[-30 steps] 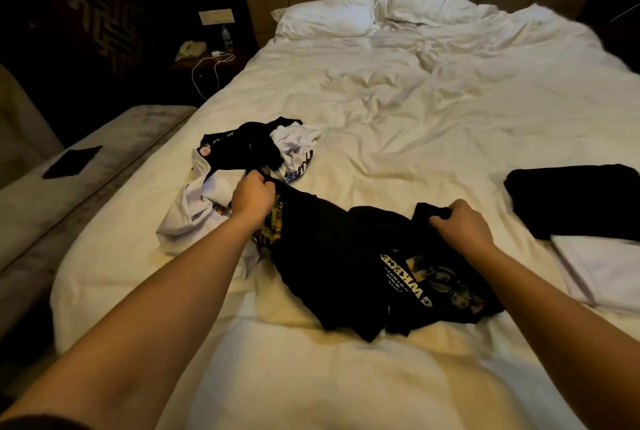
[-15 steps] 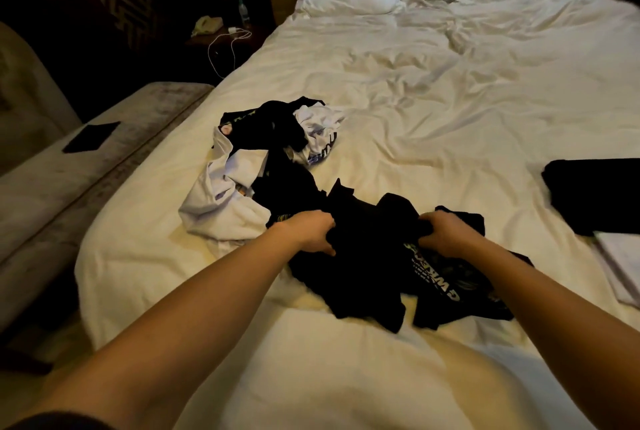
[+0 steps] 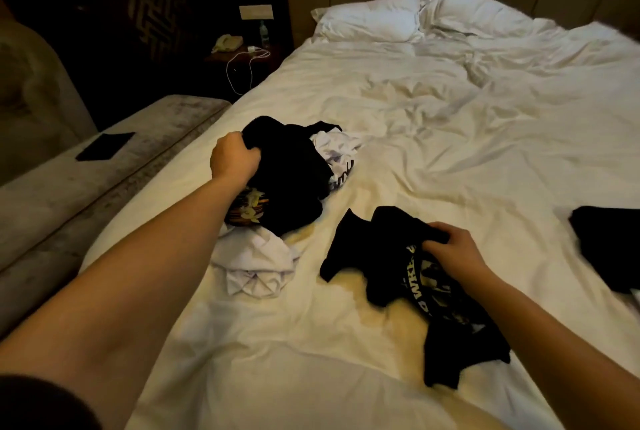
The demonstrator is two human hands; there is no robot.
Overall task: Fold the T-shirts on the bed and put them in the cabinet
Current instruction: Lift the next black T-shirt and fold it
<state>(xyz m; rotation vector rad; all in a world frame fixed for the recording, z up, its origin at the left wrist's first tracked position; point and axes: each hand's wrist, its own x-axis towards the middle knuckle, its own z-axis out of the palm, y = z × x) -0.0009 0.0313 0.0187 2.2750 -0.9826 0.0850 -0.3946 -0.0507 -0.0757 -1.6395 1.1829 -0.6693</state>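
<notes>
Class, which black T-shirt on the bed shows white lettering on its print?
The black T-shirt gripped by the right hand; the left hand's black shirt shows a yellow print.

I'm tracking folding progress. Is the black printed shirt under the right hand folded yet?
Not folded. The black printed shirt lies crumpled on the bed, gripped by the right hand.

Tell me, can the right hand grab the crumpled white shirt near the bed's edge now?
Probably not right away. The right hand is busy pinching the black printed shirt. The white shirt lies uncovered across the bed, nothing blocking it, but the hand would have to let go first.
</notes>
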